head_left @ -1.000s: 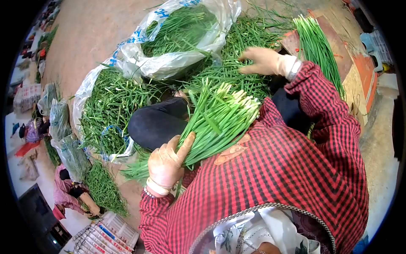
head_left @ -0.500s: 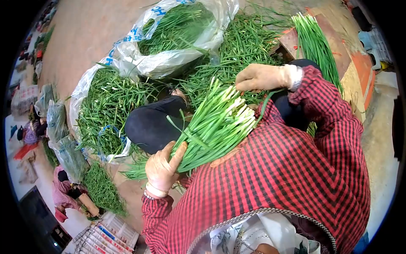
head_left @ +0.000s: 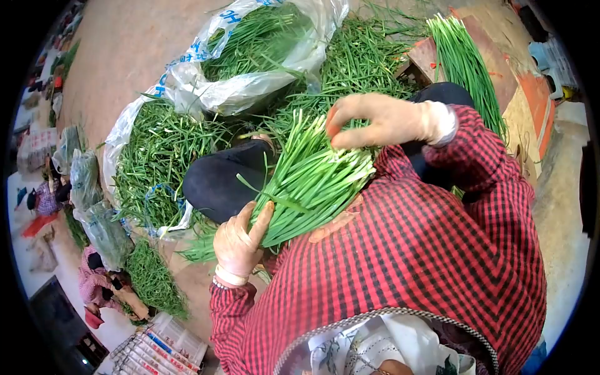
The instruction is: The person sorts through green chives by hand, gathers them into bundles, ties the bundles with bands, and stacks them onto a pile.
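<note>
My gloved left hand (head_left: 240, 240) grips a bunch of garlic chives (head_left: 312, 187) near its leafy end, with thumb and fingers wrapped around the stalks. The bunch lies across my lap, its pale stem ends pointing up and to the right. Over those pale ends hovers my gloved right hand (head_left: 381, 120), thumb and fingers apart and nothing visible between them. A tied-looking bundle of chives (head_left: 465, 75) lies on a board (head_left: 490, 44) to the right of my knee.
Loose greens (head_left: 162, 156) heap up on the left, and more leaves (head_left: 362, 62) spread ahead. An open plastic bag (head_left: 250, 94) holds more chives. Filled bags (head_left: 103, 231), a green pile (head_left: 153, 278), a crate (head_left: 159, 350) and another person (head_left: 97, 284) are at far left.
My right hand has moved left along the pale ends, and its fingers have spread from a pinch. My left hand keeps its hold on the bunch.
</note>
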`<control>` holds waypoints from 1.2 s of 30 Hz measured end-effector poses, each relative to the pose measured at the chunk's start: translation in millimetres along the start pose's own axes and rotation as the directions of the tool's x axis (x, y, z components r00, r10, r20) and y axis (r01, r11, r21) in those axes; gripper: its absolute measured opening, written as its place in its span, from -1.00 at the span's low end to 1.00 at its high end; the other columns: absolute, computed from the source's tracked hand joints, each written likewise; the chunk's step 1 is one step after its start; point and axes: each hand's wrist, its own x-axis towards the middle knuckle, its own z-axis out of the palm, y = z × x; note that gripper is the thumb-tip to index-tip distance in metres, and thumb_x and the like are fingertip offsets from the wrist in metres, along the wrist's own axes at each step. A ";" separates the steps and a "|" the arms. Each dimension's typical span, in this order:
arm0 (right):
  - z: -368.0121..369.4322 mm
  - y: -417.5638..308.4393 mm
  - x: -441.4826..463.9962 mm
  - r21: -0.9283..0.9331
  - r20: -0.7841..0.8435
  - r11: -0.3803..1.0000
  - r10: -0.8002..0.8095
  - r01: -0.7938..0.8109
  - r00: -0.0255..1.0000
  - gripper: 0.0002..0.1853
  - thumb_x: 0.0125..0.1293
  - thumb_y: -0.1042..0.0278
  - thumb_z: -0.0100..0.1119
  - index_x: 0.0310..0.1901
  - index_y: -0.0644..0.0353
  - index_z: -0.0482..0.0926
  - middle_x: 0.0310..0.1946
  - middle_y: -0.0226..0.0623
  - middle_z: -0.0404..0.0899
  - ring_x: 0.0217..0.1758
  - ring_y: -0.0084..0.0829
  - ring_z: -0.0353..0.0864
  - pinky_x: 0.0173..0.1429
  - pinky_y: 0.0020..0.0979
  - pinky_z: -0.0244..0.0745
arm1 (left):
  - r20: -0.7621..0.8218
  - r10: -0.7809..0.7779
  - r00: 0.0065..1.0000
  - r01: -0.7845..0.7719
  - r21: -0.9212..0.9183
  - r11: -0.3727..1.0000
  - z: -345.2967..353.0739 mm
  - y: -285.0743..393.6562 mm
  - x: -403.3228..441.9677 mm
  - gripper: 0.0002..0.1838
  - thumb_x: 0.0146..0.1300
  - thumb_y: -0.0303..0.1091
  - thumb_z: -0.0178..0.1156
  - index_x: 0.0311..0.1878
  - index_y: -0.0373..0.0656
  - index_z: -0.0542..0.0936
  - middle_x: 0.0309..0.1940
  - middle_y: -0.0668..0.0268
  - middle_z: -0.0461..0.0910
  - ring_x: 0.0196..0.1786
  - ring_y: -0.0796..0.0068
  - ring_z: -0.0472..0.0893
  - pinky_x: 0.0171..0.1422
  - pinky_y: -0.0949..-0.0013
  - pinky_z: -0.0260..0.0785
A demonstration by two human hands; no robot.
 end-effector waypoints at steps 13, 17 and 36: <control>19.1 -16.2 -13.1 -0.221 -0.017 0.938 -0.277 0.267 0.961 -0.61 0.26 0.29 0.19 0.15 -0.02 0.59 0.18 -0.23 0.48 0.11 -0.19 0.59 0.13 -0.30 0.54 | -0.017 0.032 0.999 -0.032 0.017 0.999 -0.1 -3.8 1.2 0.03 -0.49 -0.51 0.40 0.31 0.19 0.44 0.15 0.24 0.53 -0.14 0.22 0.59 -0.11 0.20 0.43; 25.6 -10.9 -12.7 -0.283 0.124 0.927 -0.220 0.247 0.968 -0.78 0.29 0.23 0.16 -0.08 0.02 0.64 -0.19 -0.33 0.59 -0.08 -0.22 0.62 -0.03 -0.23 0.54 | 0.019 0.057 0.998 -0.057 0.017 0.998 -2.2 -3.1 3.6 0.00 -0.46 -0.53 0.37 0.30 0.20 0.46 0.14 0.25 0.55 -0.17 0.21 0.60 -0.15 0.19 0.44; 61.0 12.5 81.4 -0.238 -0.082 0.946 -0.245 0.220 0.966 -0.62 0.25 -0.04 0.26 -0.18 0.14 0.72 -0.29 -0.21 0.71 -0.14 -0.23 0.67 0.06 -0.23 0.49 | -0.012 0.070 0.997 -0.070 -0.019 0.997 -4.5 0.6 12.4 -0.14 -0.25 -0.51 0.33 0.28 0.27 0.47 0.05 0.22 0.58 -0.32 0.25 0.61 -0.28 0.24 0.48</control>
